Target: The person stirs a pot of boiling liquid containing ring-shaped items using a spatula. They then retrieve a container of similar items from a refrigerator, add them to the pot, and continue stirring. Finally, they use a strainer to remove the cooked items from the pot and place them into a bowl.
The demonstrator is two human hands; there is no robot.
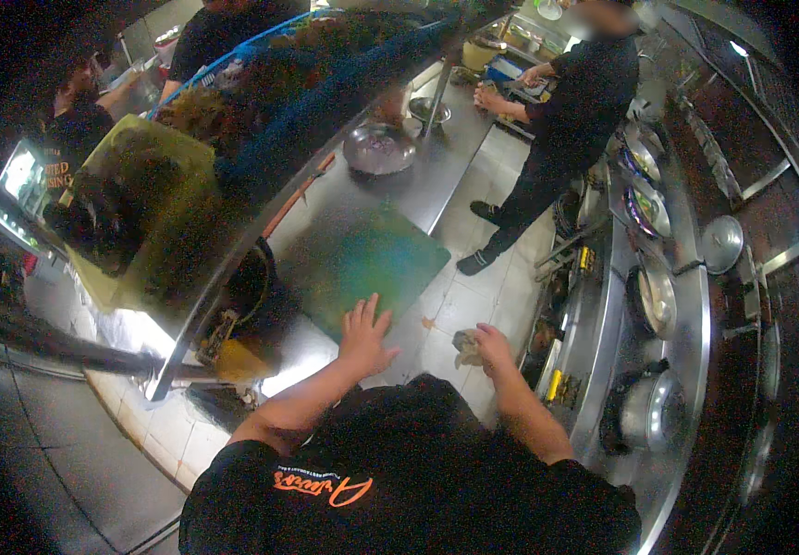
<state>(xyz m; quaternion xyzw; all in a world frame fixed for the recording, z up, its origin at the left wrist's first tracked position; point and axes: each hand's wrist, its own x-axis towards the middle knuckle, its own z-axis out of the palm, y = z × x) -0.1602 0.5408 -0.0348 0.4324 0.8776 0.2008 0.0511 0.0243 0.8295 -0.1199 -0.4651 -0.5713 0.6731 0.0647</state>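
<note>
My left hand (pixel 366 338) rests with spread fingers at the near edge of a green cutting board (pixel 379 267), with nothing in it. The board lies on a stainless steel counter (pixel 417 201). To the right, over the tiled floor, my right hand (pixel 494 347) grips a crumpled greyish cloth (pixel 468 347). Beyond the board stands a large steel bowl (pixel 379 149), and a smaller metal bowl (pixel 430 109) is farther back.
A person in dark clothes (pixel 566 104) stands farther along the counter, hands over containers. Pans (pixel 656 298) and a lidded steel pot (pixel 653 409) line the cooking range on the right. An overhead shelf with a metal post (pixel 212 298) borders the left. Other people are beyond it.
</note>
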